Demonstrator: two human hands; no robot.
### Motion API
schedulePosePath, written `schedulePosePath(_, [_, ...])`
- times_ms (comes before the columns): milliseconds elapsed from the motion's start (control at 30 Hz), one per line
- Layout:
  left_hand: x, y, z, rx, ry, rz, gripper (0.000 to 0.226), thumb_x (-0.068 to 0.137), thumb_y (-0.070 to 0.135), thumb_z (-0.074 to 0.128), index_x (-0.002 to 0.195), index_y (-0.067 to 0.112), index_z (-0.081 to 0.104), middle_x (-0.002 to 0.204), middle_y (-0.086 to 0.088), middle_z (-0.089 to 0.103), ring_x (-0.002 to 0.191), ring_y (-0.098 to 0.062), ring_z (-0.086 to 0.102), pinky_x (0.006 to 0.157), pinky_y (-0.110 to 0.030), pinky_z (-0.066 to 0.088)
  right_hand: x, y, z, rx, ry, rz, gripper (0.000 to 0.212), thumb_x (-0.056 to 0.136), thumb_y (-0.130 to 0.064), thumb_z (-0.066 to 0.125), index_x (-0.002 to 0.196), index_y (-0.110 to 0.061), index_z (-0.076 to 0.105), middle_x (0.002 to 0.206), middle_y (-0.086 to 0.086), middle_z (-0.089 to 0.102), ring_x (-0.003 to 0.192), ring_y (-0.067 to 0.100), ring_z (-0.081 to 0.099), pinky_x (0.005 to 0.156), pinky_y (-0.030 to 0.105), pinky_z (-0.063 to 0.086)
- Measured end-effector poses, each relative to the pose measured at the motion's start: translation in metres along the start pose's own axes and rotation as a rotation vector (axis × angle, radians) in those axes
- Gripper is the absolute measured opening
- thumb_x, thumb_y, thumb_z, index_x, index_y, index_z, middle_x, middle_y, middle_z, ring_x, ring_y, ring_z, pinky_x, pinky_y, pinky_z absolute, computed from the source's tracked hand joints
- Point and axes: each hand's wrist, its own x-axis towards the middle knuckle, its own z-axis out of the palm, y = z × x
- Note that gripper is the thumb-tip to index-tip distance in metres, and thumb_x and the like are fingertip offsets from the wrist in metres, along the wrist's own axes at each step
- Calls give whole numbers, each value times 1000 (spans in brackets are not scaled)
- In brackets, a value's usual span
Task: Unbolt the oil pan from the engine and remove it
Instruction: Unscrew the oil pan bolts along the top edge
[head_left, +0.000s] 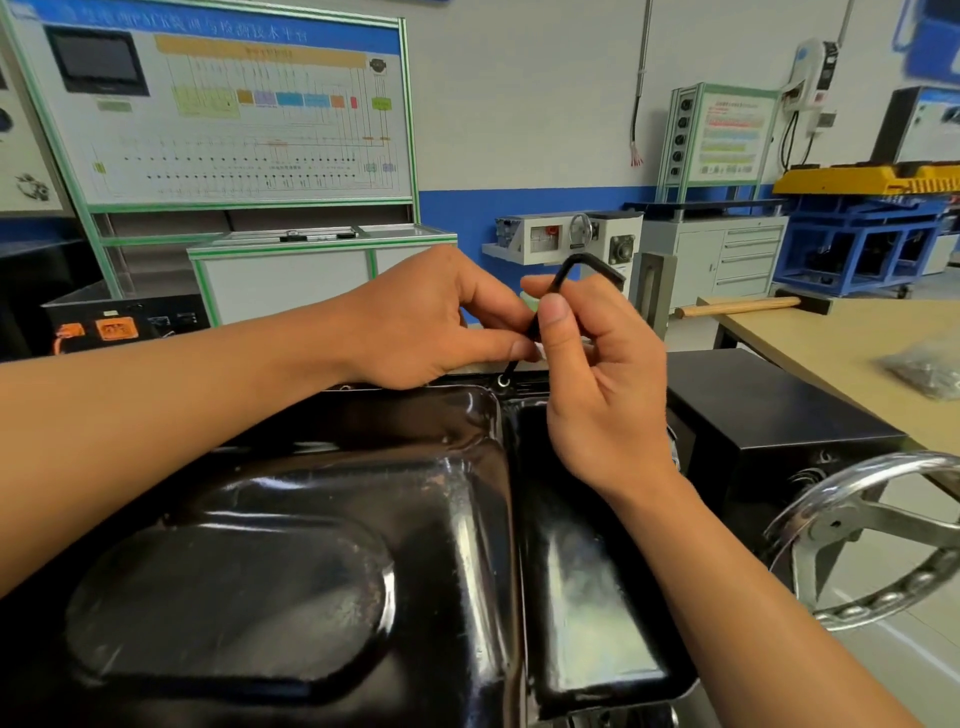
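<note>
Standing in bolt (503, 381) at far rim of oil pan (311, 519), hex key (597, 264) is pinched low by left hand (415, 322), higher by right hand (608, 395), fingers curled. Pan's right edge is flanked closely by black box (769, 410).

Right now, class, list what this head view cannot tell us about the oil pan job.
Head view:
The bolt under the hex key: too small to tell how far out.
The hex key's mid shaft: covered by the left hand and right hand.
The oil pan: near rim cut off by the bottom edge.
The bag on the table: blurred, contents unclear.
</note>
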Motion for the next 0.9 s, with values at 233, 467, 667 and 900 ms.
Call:
schedulePosePath(233, [2,6,4,37,68,-2,15,80,10,80,70,15,70,48,21,50,45,6,45,49,-1,31,6,-2,-6,69,31,31,3,86,-12,77,85,-14,74,69,5,62,62,20,55,59,31,43])
schedulePosePath(467, [0,0,-2,-28,-22,-63,20,90,19,72,107,27,76,90,13,77,80,7,66,76,-18,53,11,-5,-11,-35,-208,-71,18,100,-8,55,96,-2,72,83,0,65,81,19,62,72,35,50])
schedulePosePath(667, [3,2,3,9,37,-44,14,82,10,78,72,17,70,54,23,57,51,9,50,54,-2,35,6,-5,-10,41,-78,3,12,90,-14,72,99,-6,76,76,10,69,65,24,60,60,38,49])
schedulePosePath(900, [2,5,3,-18,13,-6,7,83,13,77,79,16,73,63,13,64,57,6,50,59,-7,37,9,-4,-8,93,-60,54,3,85,-12,78,84,-11,75,75,11,71,61,30,59,55,44,46])
